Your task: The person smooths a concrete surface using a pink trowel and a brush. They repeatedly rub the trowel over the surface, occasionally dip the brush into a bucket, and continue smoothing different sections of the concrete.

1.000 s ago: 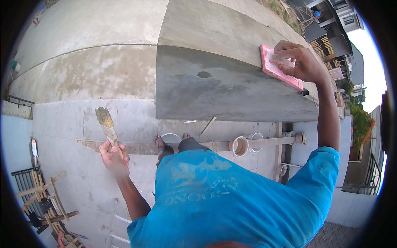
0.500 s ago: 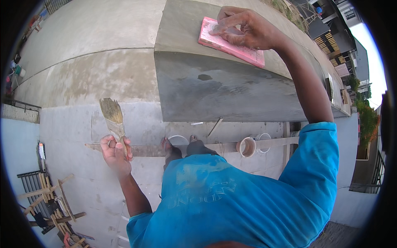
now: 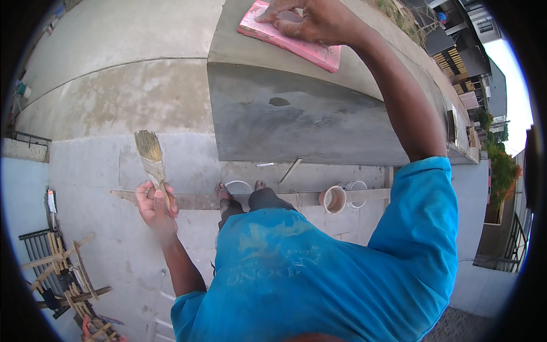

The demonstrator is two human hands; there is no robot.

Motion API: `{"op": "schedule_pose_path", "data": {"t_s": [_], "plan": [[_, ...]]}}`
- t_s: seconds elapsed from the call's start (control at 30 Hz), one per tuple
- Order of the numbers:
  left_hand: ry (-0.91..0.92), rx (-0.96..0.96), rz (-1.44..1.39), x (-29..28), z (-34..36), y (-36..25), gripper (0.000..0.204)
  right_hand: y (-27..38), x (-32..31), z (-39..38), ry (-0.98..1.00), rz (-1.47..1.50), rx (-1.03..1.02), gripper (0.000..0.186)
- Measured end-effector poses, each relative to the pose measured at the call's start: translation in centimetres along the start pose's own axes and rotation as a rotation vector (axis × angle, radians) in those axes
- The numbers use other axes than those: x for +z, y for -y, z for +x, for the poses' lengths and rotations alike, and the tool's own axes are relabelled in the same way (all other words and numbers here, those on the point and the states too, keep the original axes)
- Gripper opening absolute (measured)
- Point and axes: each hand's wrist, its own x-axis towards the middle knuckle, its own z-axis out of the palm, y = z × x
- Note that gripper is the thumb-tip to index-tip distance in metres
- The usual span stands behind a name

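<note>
My right hand (image 3: 319, 20) presses a pink rectangular float (image 3: 288, 37) flat onto the top of a wet grey cement ledge (image 3: 296, 114), near its upper edge. My left hand (image 3: 152, 202) holds a paint brush (image 3: 151, 157) by its handle, bristles pointing up, out to the left and away from the ledge. The ledge's front face is dark and damp, with a small darker patch in it. My bare feet stand on a narrow wooden plank (image 3: 199, 199) below.
A small brown bucket (image 3: 333, 199) and two white buckets (image 3: 238, 187) sit by the plank. Wooden scaffolding poles (image 3: 62, 273) lie far below at the lower left. Rooftops and trees show at the right. A drier plastered wall (image 3: 119, 102) spreads to the left.
My right hand has slid the pink float left and up along the top of the ledge. The left hand with the brush has stayed about where it was.
</note>
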Motion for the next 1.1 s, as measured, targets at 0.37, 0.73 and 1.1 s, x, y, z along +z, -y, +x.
{"op": "schedule_pose_path", "data": {"t_s": [0.37, 0.73, 1.1], "plan": [[0.008, 0.004, 0.042, -1.7, -0.3, 0.0, 0.032, 1.6, 0.4, -0.2, 0.063, -0.035, -0.019, 0.025], [0.116, 0.023, 0.062, -1.6, -1.0, 0.4, 0.032, -0.5, -1.7, -2.4, 0.108, 0.060, -0.054, 0.027], [0.090, -0.025, 0.020, -0.9, -0.6, 0.3, 0.031, -0.6, 0.6, 1.1, 0.019, -0.004, 0.041, 0.027]]}}
